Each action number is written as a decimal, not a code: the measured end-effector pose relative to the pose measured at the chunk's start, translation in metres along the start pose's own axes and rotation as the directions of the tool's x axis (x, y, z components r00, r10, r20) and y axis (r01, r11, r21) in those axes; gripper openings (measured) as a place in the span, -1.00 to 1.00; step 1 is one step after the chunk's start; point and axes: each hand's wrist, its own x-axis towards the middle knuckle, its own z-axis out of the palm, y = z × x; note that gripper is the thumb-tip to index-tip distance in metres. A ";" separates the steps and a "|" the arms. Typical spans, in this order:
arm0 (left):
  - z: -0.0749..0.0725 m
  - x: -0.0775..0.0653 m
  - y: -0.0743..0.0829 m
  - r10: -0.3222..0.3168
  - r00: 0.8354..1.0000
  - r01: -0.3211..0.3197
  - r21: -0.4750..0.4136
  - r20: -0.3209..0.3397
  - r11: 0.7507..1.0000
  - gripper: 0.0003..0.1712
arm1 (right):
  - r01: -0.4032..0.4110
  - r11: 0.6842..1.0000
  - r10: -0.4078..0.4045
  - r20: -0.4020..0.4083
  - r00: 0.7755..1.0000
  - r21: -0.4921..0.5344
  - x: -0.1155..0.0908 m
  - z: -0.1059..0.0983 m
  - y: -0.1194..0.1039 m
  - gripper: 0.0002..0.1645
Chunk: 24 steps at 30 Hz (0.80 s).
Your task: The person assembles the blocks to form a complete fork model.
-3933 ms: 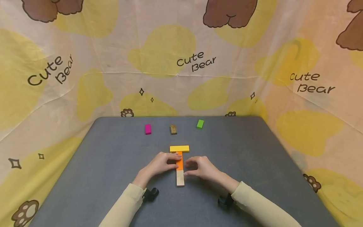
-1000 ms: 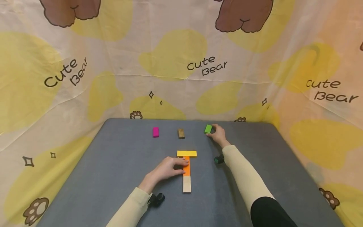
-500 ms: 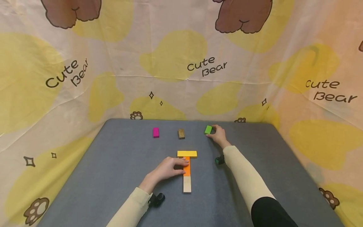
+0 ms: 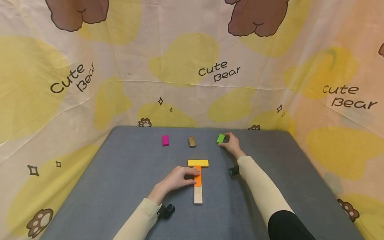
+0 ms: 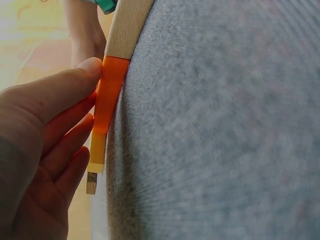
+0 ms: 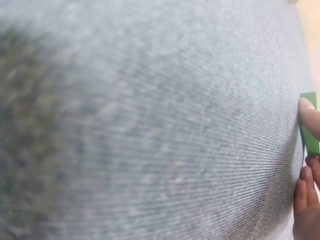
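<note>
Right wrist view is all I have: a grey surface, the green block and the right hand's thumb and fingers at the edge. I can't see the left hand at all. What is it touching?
Observer: The head view shows the left hand resting its thumb and a finger on the orange block.
Operator: Copy, that block is out of my picture too. What lies at its far end?
Observer: The yellow block, set crosswise there, so the two make a T shape.
</note>
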 end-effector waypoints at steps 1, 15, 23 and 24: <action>0.000 0.000 0.001 0.002 1.000 -0.002 0.001 -0.001 1.000 -0.58 | 0.002 1.000 -0.002 -0.001 1.000 0.007 -0.001 0.000 0.000 -0.18; -0.002 0.000 0.003 0.002 1.000 -0.002 0.004 -0.008 1.000 -0.58 | 0.050 0.997 -0.050 -0.005 0.999 0.057 -0.022 -0.005 -0.008 -0.16; -0.002 0.000 0.003 -0.004 1.000 0.004 0.003 0.001 1.000 -0.57 | 0.086 0.993 -0.087 0.005 0.996 0.080 -0.038 -0.009 -0.009 -0.17; -0.002 0.000 0.003 -0.003 1.000 0.003 0.002 -0.001 1.000 -0.58 | 0.088 0.993 -0.089 0.007 0.996 0.082 -0.040 -0.009 -0.009 -0.18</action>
